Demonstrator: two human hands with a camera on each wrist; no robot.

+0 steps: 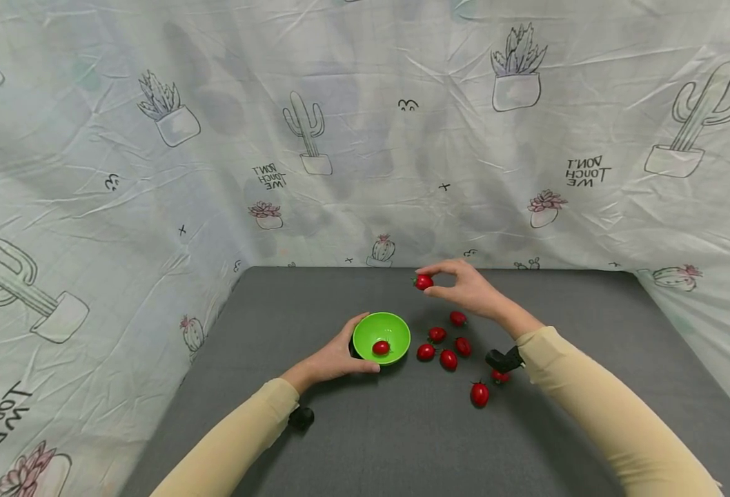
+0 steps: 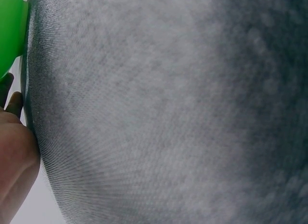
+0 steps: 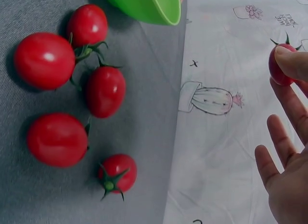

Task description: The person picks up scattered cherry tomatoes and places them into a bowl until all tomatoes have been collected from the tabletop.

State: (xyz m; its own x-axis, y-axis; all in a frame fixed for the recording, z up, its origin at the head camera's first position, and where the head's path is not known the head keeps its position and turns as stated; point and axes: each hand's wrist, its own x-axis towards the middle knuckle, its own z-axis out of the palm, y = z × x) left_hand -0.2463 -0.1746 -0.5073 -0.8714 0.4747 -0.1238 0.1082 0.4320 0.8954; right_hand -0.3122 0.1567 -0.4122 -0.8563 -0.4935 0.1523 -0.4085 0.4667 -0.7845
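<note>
A bright green bowl (image 1: 380,324) stands on the table, with one red cherry tomato (image 1: 380,348) inside it. My left hand (image 1: 334,359) grips the bowl from its left side, thumb along the near wall and fingers round the far side. Above the table's back part, my right hand (image 1: 467,288) pinches another cherry tomato (image 1: 423,282) between thumb and index finger. The right wrist view shows this tomato (image 3: 275,67) with its green stem leaves pointing up, while the other fingers spread away from it. In the left wrist view only the bowl's edge (image 2: 10,31) shows.
Several cherry tomatoes (image 1: 448,359) lie loose on the grey table (image 1: 390,442) to the bowl's right. Nearer the front is one tomato (image 1: 479,394), and another (image 1: 499,377) is partly hidden by the right wrist camera (image 1: 504,359). A printed cloth (image 1: 352,138) hangs behind the table.
</note>
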